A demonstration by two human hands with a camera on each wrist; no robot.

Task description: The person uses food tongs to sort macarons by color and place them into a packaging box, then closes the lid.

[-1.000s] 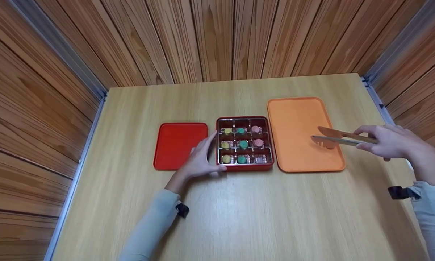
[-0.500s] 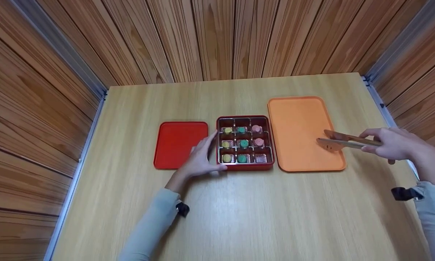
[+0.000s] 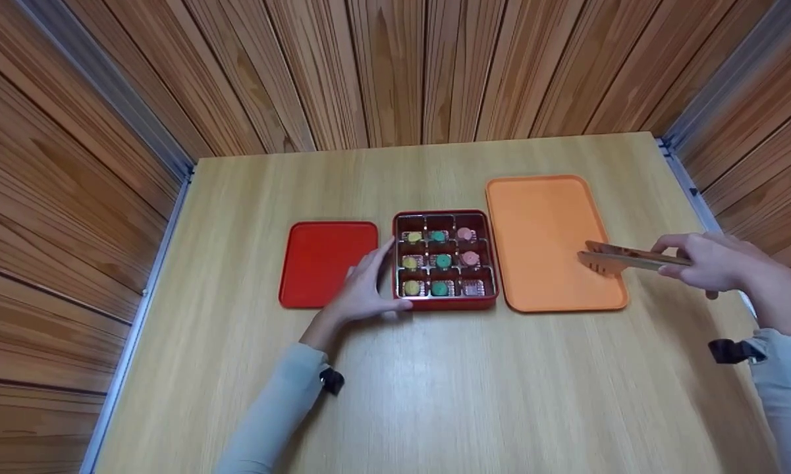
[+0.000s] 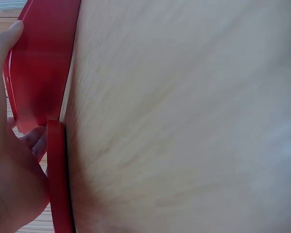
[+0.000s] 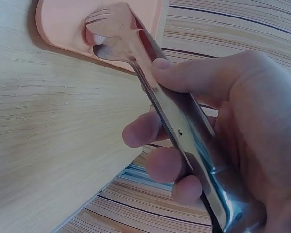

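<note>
Pale wood table (image 3: 428, 388) here: left hand (image 3: 362, 294) rests spread against the red box (image 3: 451, 304), I'd guess steadying it. Right hand (image 3: 716, 261) grips tongs (image 5: 177, 114) over the orange tray (image 3: 545, 227), probably squeezing so the pink piece (image 5: 90, 37) doesn't drop.

Wood tbl (image 3: 435, 388) | L: red tray (image 3: 323, 257) | ctr: red compt. box (image 3: 454, 304) | R: orng tray (image 3: 540, 217)

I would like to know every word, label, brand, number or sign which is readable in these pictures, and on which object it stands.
No readable text in any view.
Metal tongs in the right hand: one small dark mark, too small to read; it may not be lettering.
Red box, orange tray: no lettering visible.
</note>
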